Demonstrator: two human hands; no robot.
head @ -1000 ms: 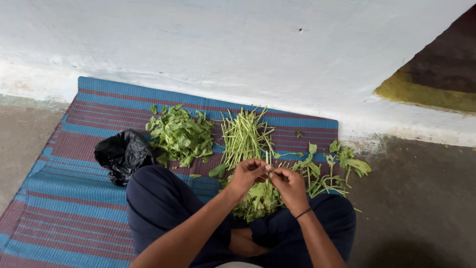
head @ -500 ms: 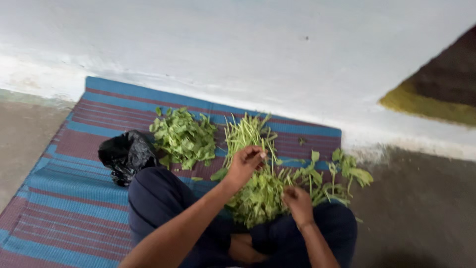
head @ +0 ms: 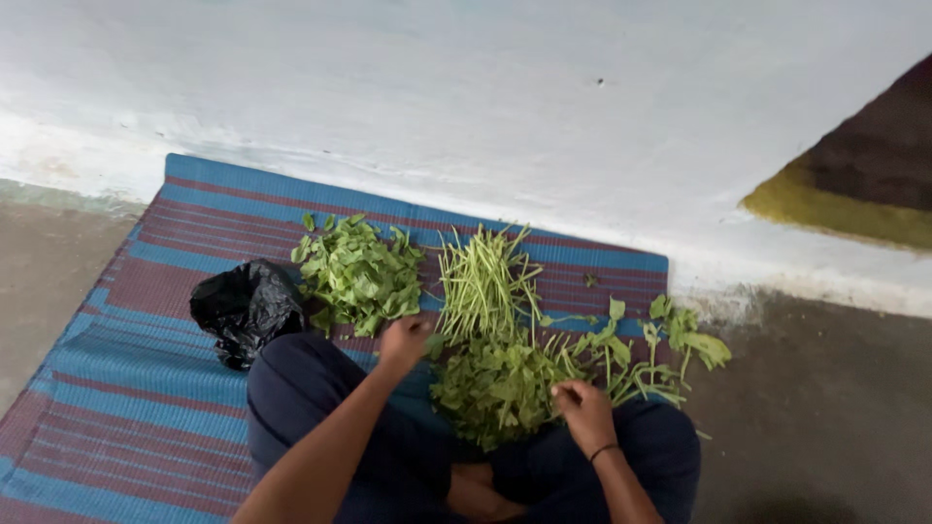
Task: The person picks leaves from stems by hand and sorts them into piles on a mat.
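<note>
I sit cross-legged on a blue and maroon striped mat. My left hand hovers between the pile of plucked leaves and the bundle of bare green stems, its fingers curled on a small green leaf. At my lap, the fingers of my right hand are closed on a stalk at the near edge of the heap of leafy greens. More leafy stalks lie spread to the right.
A crumpled black plastic bag lies on the mat by my left knee. A white wall rises just behind the mat. Bare grey floor lies to the right, and a yellow and dark painted patch marks the wall.
My hands were together over the greens. The left one reached out to the stem bundle, then swung left towards the leaf pile. The right hand dropped to the heap at my lap.
</note>
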